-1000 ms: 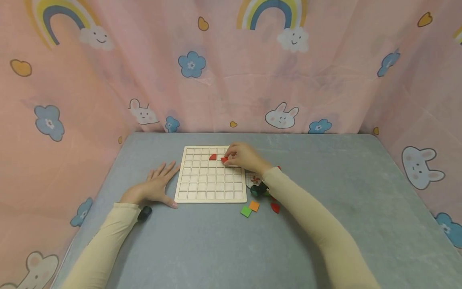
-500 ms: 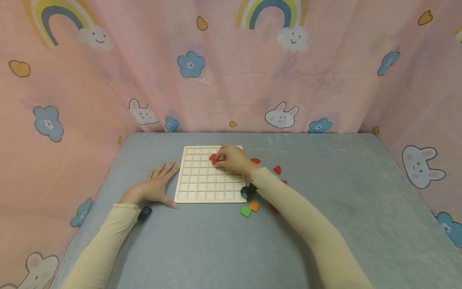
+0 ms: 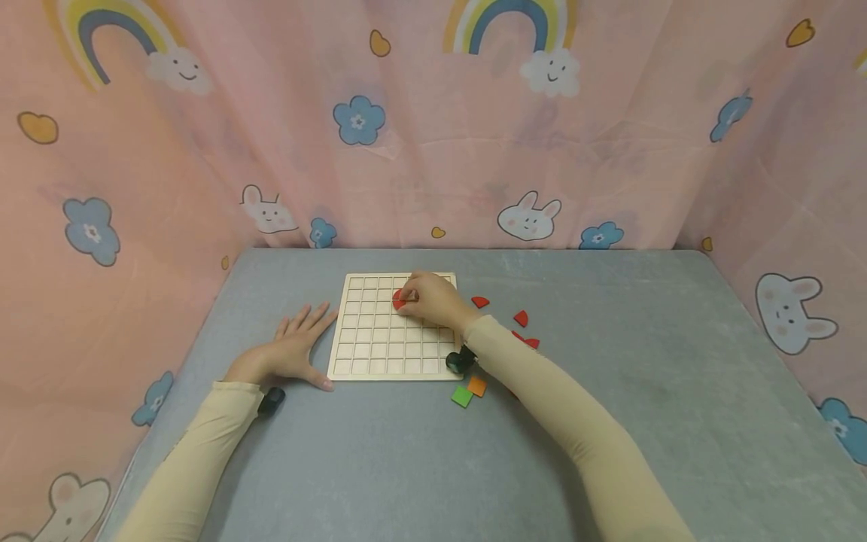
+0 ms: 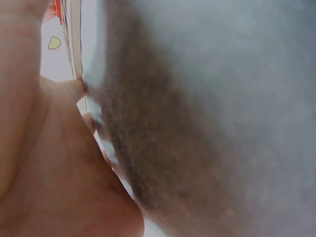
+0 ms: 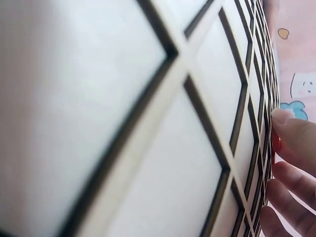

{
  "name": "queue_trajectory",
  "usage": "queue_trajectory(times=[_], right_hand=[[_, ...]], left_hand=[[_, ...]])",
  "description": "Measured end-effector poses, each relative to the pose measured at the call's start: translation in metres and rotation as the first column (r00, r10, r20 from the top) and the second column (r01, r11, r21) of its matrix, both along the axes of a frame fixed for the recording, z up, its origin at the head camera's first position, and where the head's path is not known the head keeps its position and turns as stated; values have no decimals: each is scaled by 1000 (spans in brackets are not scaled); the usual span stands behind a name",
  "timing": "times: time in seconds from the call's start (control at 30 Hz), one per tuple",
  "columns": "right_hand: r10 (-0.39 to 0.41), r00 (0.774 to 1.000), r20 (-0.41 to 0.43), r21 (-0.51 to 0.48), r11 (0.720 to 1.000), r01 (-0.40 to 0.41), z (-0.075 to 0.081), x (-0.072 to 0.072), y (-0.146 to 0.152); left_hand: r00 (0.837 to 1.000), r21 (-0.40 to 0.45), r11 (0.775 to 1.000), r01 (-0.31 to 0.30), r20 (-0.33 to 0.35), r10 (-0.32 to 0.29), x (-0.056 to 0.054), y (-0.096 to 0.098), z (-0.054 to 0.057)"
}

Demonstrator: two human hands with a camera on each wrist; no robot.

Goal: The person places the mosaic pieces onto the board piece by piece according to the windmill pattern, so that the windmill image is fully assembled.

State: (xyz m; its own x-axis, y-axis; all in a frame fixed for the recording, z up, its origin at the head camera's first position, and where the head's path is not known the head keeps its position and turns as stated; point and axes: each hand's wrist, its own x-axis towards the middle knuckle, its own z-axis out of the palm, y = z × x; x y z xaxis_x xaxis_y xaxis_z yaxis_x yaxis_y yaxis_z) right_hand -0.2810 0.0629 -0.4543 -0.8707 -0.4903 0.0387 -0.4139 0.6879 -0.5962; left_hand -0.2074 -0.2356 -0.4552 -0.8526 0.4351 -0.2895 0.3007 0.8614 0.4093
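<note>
A pale wooden grid board (image 3: pixel 376 342) lies on the table. My left hand (image 3: pixel 287 354) rests spread at its left side, fingertips and thumb at the edge. Over the upper part of the board, my right hand (image 3: pixel 433 301) pinches a red quarter-circle tile (image 5: pixel 275 144) between thumb and fingers, low at the grid. Red (image 3: pixel 397 300) shows on the board just left of the fingertips, where another red tile lies. The fingers hide part of the red and several squares behind them.
Several red tiles (image 3: pixel 480 302) lie right of the board, some partly covered by the right sleeve. A green square tile (image 3: pixel 462 397) and an orange one (image 3: pixel 477 386) lie near its lower right corner. A pink printed curtain (image 3: pixel 433 150) stands behind the grey table (image 3: pixel 366 467).
My right hand has moved left across the board with the red tile, bringing it beside the other red tile. Over the last half second it shifted only slightly. The left hand has stayed put.
</note>
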Motion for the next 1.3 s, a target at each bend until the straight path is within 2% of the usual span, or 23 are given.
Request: queue_trajectory(times=[0.33,1.0,1.3], right_hand=[[-9,1000,-2,5,1000,9,0,1,-1],[-15,1000,-21,26,1000,15,0,1,-3],[-16,999,-45,34,999,18,-2,0,-3]], left_hand=[[1000,29,1000,3,0,-3,0,0,2],[1000,6,1000,4,-6,-4,1,0,1],[1000,33,999,7,-13,-6,0,0,1]])
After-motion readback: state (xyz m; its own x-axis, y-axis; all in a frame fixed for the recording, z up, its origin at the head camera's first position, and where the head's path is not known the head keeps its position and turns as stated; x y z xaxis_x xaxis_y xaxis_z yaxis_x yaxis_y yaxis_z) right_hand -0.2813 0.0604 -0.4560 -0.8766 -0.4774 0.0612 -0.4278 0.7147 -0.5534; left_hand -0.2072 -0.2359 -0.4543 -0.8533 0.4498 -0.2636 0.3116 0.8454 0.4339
